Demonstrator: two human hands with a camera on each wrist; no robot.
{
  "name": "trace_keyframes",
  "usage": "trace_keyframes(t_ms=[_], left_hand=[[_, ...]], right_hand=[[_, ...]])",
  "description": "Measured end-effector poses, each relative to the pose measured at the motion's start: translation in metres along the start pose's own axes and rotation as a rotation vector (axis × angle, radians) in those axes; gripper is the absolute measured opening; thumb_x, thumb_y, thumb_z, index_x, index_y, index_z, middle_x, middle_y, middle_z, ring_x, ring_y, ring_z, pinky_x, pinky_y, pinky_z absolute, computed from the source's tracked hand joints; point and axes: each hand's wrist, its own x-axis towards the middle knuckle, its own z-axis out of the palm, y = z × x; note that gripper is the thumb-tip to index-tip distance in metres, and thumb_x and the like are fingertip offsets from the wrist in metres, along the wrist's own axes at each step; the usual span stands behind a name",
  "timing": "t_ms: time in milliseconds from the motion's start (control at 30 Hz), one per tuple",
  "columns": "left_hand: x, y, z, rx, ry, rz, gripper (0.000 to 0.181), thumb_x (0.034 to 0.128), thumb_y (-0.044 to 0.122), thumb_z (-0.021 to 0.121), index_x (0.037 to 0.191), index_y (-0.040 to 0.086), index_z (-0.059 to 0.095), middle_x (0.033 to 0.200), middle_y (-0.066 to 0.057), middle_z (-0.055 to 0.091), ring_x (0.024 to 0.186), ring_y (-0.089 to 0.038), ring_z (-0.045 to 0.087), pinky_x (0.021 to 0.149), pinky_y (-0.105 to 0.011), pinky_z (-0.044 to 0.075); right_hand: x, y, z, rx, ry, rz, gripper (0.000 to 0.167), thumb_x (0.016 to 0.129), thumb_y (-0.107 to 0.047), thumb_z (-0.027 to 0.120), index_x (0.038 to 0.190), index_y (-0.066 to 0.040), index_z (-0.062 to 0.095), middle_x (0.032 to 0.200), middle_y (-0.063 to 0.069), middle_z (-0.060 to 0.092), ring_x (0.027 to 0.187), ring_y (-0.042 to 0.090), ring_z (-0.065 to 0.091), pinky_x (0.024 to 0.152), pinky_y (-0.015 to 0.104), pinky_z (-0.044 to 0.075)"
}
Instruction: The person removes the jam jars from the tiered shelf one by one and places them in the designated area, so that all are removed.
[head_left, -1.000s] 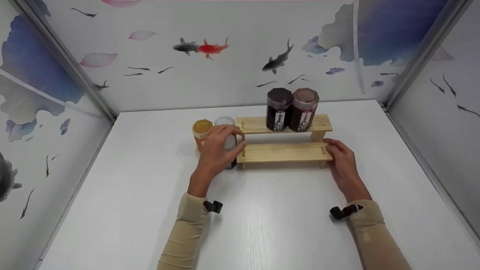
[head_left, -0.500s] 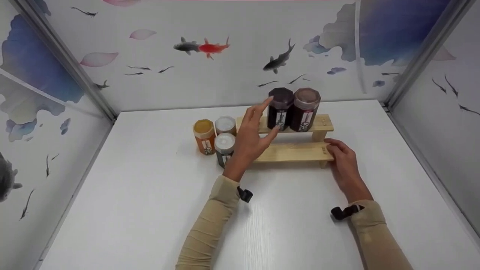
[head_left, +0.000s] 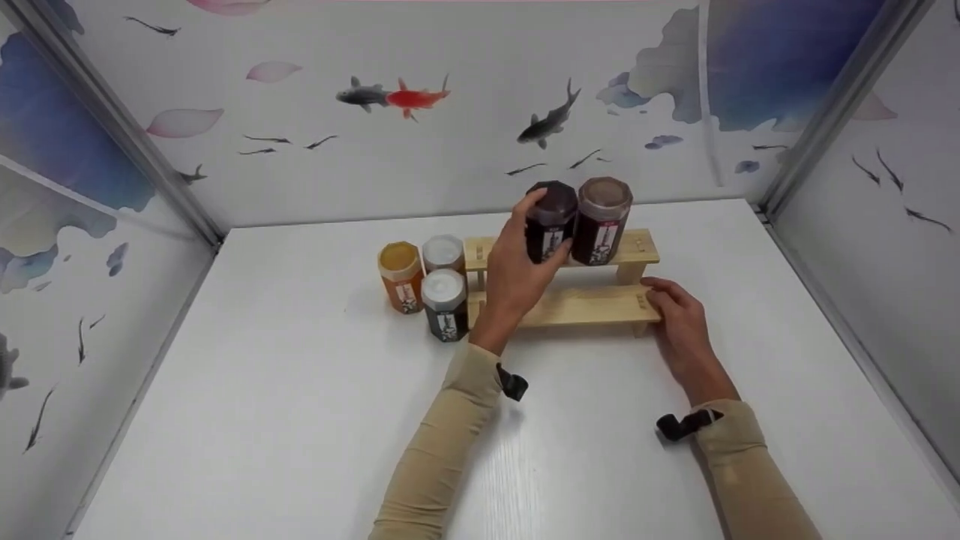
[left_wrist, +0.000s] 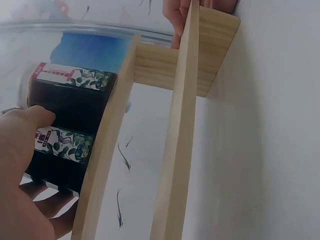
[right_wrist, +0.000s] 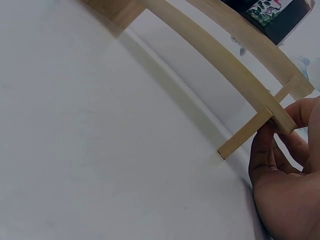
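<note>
My left hand point(head_left: 517, 274) grips a dark octagonal jar point(head_left: 551, 214) on the upper board of a two-tier wooden rack point(head_left: 585, 304). In the left wrist view the thumb lies across the jar's black side point(left_wrist: 65, 107) and the fingers reach round behind; the base is at the board. Just right of it stands a second dark jar point(head_left: 602, 217) with a brownish lid. My right hand point(head_left: 686, 330) pinches the right end of the lower board, thumb and fingers on either side of the wood point(right_wrist: 280, 117) in the right wrist view.
Left of the rack, an amber jar point(head_left: 401, 274) and two pale-lidded jars, one in front point(head_left: 445, 304) and one behind point(head_left: 442, 251), stand close together on the white table point(head_left: 262, 390). Printed panels point(head_left: 420, 165) wall in the table's back and sides.
My left hand has moved right from the pale-lidded jars to the dark jar and closed round it. The right hand has kept its hold on the rack. The head view has shifted slightly.
</note>
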Motion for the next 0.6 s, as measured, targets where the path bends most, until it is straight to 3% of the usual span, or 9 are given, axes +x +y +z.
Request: trace_keyframes(t_ms=[300, 600], left_hand=[[-0.020, 0.005, -0.017, -0.013, 0.055, 0.058, 0.076, 0.0956, 0.041, 0.083, 0.161, 0.035, 0.045, 0.150, -0.001, 0.065, 0.122, -0.015, 0.069, 0.093, -0.032, 0.062], [-0.034, -0.008, -0.063, -0.096, 0.065, 0.044, 0.072, 0.0952, 0.040, 0.084, 0.158, 0.032, 0.052, 0.151, -0.001, 0.063, 0.126, -0.014, 0.066, 0.092, -0.033, 0.064]], right_hand=[[-0.001, -0.002, 0.000, 0.009, -0.004, 0.000, 0.048, 0.113, -0.020, 0.056, 0.156, 0.000, 0.048, 0.160, 0.005, 0.042, 0.140, 0.017, 0.051, 0.108, 0.020, 0.055], [0.000, 0.002, 0.000, -0.030, 0.007, 0.004, 0.046, 0.114, -0.023, 0.056, 0.155, -0.003, 0.051, 0.158, 0.003, 0.044, 0.140, 0.016, 0.052, 0.107, 0.019, 0.055]])
